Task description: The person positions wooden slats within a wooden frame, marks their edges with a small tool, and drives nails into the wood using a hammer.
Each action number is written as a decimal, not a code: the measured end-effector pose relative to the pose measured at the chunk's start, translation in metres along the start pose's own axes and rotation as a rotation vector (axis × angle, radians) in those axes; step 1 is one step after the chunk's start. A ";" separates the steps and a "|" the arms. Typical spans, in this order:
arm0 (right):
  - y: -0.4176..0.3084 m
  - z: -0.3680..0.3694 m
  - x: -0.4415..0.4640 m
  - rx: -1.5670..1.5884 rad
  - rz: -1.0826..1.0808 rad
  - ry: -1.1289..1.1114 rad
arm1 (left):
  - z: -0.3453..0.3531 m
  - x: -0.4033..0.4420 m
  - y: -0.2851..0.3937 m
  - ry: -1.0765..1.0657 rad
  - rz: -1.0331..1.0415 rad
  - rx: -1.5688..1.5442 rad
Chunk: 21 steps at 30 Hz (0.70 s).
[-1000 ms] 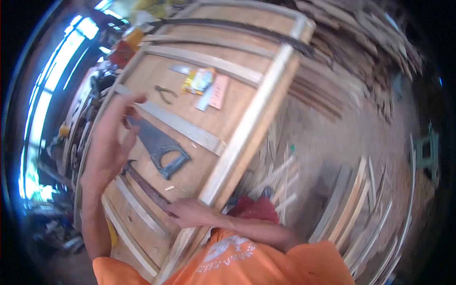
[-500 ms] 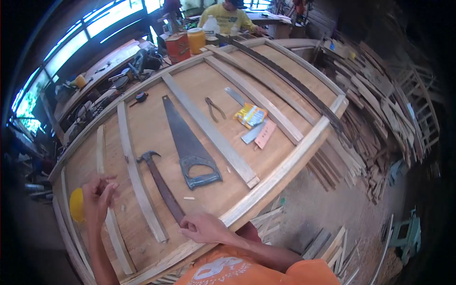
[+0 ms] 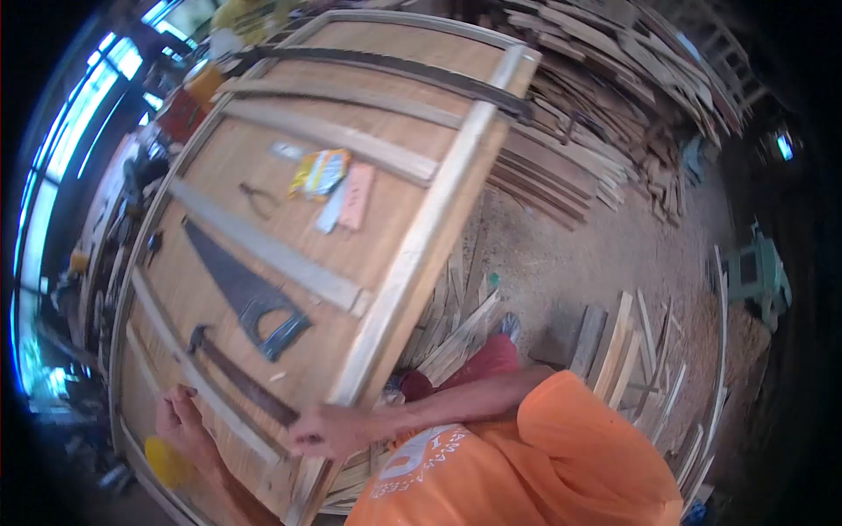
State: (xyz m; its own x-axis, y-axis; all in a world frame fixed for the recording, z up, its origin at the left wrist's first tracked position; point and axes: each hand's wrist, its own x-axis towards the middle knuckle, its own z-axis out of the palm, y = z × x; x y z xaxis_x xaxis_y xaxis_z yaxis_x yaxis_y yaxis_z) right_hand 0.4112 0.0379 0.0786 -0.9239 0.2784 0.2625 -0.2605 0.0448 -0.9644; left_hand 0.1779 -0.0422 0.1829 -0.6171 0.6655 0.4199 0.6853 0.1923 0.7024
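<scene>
On the wooden panel's near edge, my right hand [image 3: 331, 430] is closed at the butt of a claw hammer [image 3: 250, 381], whose handle runs into my fingers. The hammer's head lies toward the panel's middle. My left hand [image 3: 182, 416] hovers over the left part of the panel with curled fingers; whatever they may hold is too blurred to make out. Below it is a round yellow object [image 3: 167, 462]. A handsaw [image 3: 241, 285] lies just beyond the hammer. Farther off are pliers [image 3: 259, 200], a yellow packet [image 3: 320, 173] and a pink card-like piece [image 3: 355, 197].
Light wooden strips [image 3: 272, 245] cross the framed panel [image 3: 408, 263]. A long toothed saw blade [image 3: 386, 63] spans its far end. Stacked lumber [image 3: 605, 96] and a green machine [image 3: 759, 276] stand right. Scrap wood [image 3: 614, 342] lies on the floor. A person in yellow [image 3: 250, 19] is behind.
My view has swung to the right, so the panel and its tools appear farther left and turned. My right hand stays at the hammer's handle end; my left hand remains raised above the panel.
</scene>
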 end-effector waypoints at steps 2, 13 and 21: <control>-0.027 -0.050 -0.049 0.054 0.001 -0.041 | 0.049 0.004 0.045 -0.044 0.025 -0.013; -0.175 -0.471 -0.539 -0.139 0.626 0.622 | 0.426 0.004 0.460 -0.090 0.210 -0.295; -0.200 -0.669 -0.597 -0.036 0.526 0.894 | 0.588 0.089 0.575 -0.194 0.261 -0.431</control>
State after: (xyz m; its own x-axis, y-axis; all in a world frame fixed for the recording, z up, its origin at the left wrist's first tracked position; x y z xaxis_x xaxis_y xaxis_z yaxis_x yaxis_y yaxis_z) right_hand 1.2024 0.5044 0.0941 -0.3691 0.8807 -0.2968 0.1381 -0.2638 -0.9546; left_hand 0.7445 0.5515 0.2866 -0.3370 0.7806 0.5265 0.5602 -0.2832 0.7785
